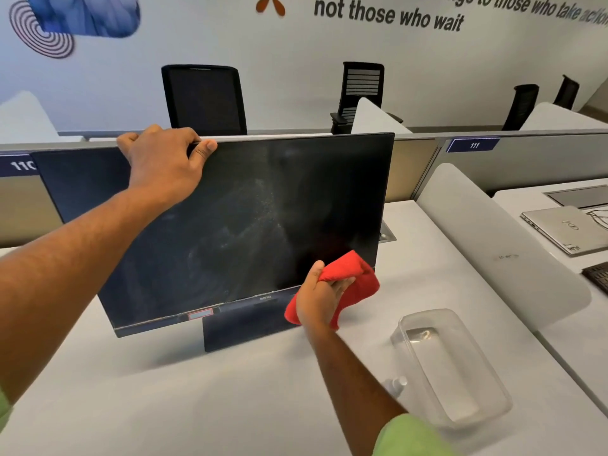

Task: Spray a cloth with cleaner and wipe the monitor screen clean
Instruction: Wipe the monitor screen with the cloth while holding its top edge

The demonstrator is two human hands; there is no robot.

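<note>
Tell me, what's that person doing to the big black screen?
A person is cleaning a monitor on a white desk. The left hand grips the monitor's top edge to steady it. The right hand holds a red cloth against the screen's lower right corner. Dusty smears still show across the middle of the screen. A small spray bottle and a clear plastic tub sit on the desk to the right.
</note>
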